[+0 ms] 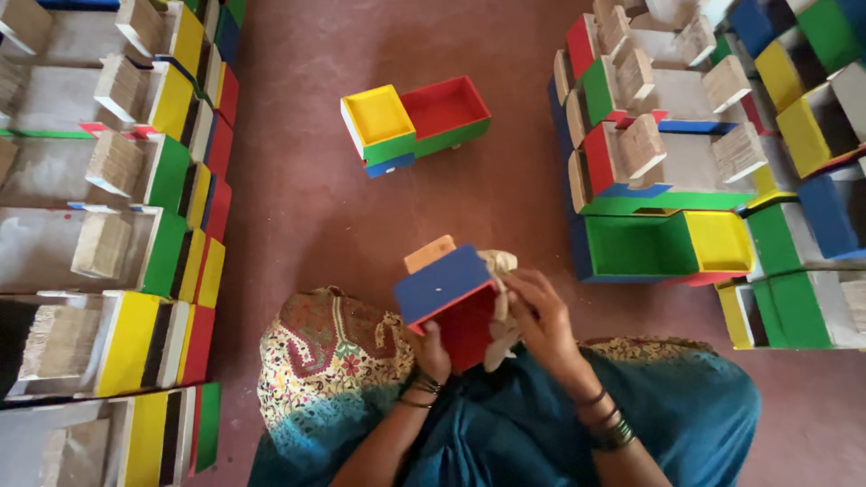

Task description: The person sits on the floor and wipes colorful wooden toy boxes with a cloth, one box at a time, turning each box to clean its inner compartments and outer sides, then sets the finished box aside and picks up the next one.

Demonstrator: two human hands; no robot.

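My left hand [431, 352] grips the underside of a small wooden toy box [446, 289] with a blue top face and red sides, held over my lap. My right hand [539, 311] presses a pale crumpled cloth [499, 311] against the box's right side. A bare wooden piece [429, 253] sticks out at the box's far end. Both wrists carry dark bangles. My knees are covered by a patterned cloth [329, 352] and a teal garment [686, 406].
A finished toy truck [415, 122] with yellow, red, green and blue panels stands on the reddish floor [298, 207] ahead. Rows of similar painted wooden toys lie along the left [162, 234] and are stacked at the right [667, 171].
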